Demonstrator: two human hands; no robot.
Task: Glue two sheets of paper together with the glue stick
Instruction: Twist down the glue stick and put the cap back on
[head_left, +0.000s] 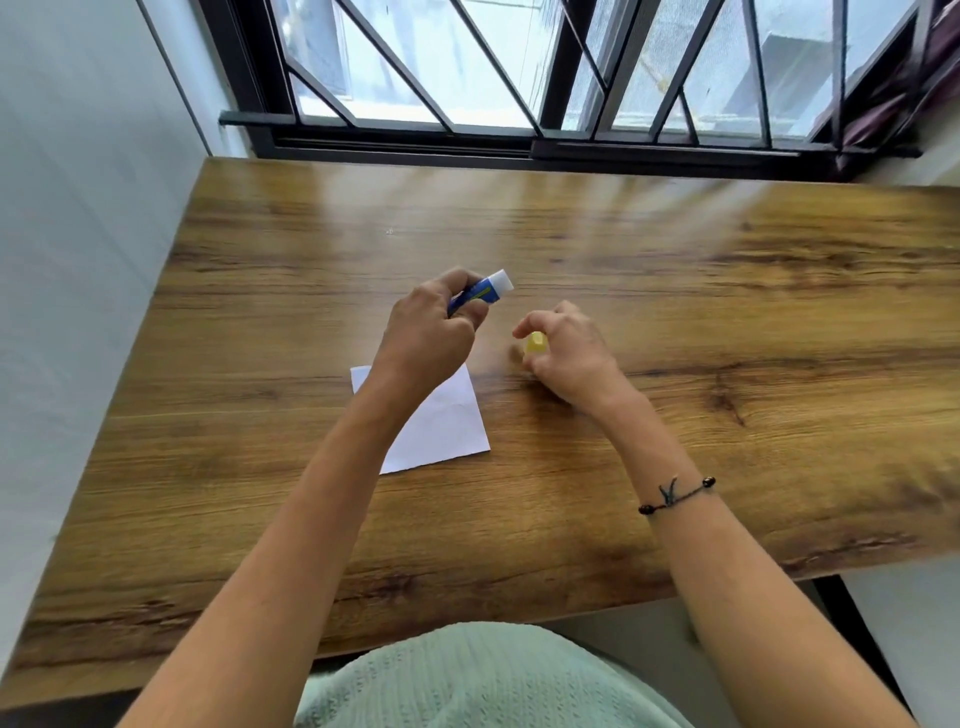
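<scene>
My left hand (428, 332) grips a blue glue stick (485, 292) whose white tip points up and to the right, uncapped. My right hand (563, 351) holds the small yellow cap (535, 344) between its fingers, a short way right of the stick. White paper (447, 423) lies flat on the wooden table (727, 322) below my left hand, partly hidden by my left forearm. I cannot tell whether it is one sheet or two stacked.
The table's left edge runs along a white wall (78, 260). A barred window (519, 78) stands behind the far edge. The near edge is just above my lap. A cord bracelet (675, 493) circles my right wrist.
</scene>
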